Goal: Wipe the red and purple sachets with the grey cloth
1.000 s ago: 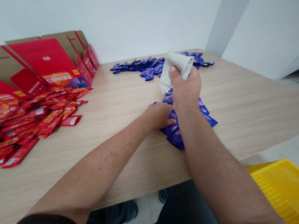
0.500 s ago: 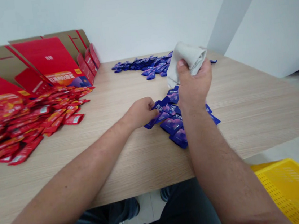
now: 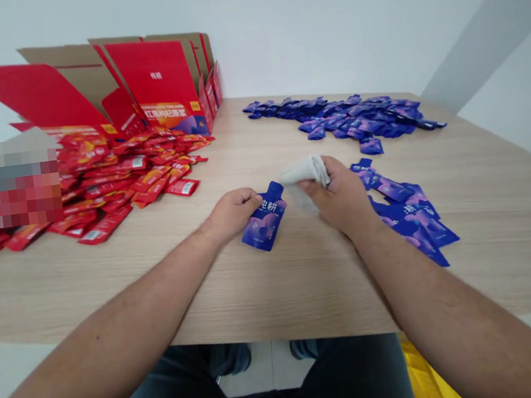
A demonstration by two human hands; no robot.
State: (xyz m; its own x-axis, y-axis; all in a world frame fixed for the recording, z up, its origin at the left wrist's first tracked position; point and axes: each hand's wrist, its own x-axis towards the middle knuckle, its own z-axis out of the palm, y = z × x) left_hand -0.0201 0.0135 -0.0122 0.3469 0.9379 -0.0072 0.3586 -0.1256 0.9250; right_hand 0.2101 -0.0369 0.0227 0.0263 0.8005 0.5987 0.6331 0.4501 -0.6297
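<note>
My left hand [image 3: 235,212] pinches a blue pouch [image 3: 263,222] by its left side, near the middle of the table. The pouch shows its printed front, spout end pointing away from me. My right hand [image 3: 345,192] grips a folded whitish cloth [image 3: 306,174], which hangs just right of the pouch, apart from it. Beside my right wrist lies a loose group of blue pouches [image 3: 417,216], partly covered by my forearm. Farther back spreads a bigger heap of blue pouches [image 3: 357,117].
Red pouches [image 3: 113,182] lie heaped on the left. Open red cartons [image 3: 154,77] stand behind them against the wall. A yellow plastic crate [image 3: 427,376] sits below the table's front edge at the right. A blurred patch covers something at far left.
My left hand has drawn one blue pouch away from the near group. My right hand has lowered the cloth and brought it close to that pouch. The view has swung left.
</note>
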